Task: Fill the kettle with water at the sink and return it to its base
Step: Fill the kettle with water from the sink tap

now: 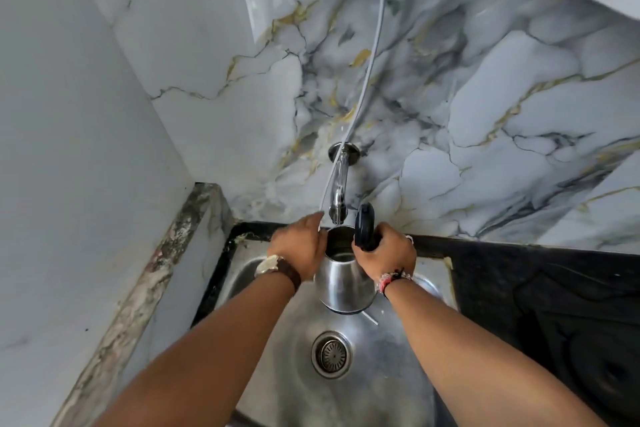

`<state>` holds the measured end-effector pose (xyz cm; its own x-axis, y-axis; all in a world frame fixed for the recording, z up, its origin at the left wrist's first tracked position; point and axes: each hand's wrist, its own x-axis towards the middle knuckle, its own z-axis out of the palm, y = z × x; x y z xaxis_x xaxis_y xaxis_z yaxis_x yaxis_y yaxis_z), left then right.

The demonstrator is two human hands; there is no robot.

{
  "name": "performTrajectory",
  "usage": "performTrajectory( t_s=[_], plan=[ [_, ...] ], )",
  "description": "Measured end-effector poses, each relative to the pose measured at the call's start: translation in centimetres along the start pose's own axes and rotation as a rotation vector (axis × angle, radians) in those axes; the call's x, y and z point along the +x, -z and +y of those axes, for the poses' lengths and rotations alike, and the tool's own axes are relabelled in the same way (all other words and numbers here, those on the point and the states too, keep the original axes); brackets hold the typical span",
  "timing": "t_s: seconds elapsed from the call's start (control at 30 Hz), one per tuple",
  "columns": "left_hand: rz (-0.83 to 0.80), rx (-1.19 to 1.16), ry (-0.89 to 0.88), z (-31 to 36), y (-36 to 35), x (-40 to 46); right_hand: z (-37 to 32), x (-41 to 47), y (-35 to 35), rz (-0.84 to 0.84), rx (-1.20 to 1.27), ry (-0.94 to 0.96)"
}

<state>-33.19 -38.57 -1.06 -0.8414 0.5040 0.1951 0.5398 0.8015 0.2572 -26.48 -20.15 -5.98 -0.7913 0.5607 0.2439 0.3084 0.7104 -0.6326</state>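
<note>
Right now I see the steel kettle [341,279] held over the sink [363,374], its open mouth just under the tap [337,198]. My right hand [386,253] grips its black handle; my left hand [299,246] steadies its side. A grey hose [372,55] hangs beside the tap.
</note>
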Motion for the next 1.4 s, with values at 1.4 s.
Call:
performTrajectory(
  t_s=[1.4],
  plan=[
    [-0.535,-0.364,-0.004,-3.4,1.1,10.9,-0.6,2.1,-4.6,0.042,0.057,-0.075]
  ],
)
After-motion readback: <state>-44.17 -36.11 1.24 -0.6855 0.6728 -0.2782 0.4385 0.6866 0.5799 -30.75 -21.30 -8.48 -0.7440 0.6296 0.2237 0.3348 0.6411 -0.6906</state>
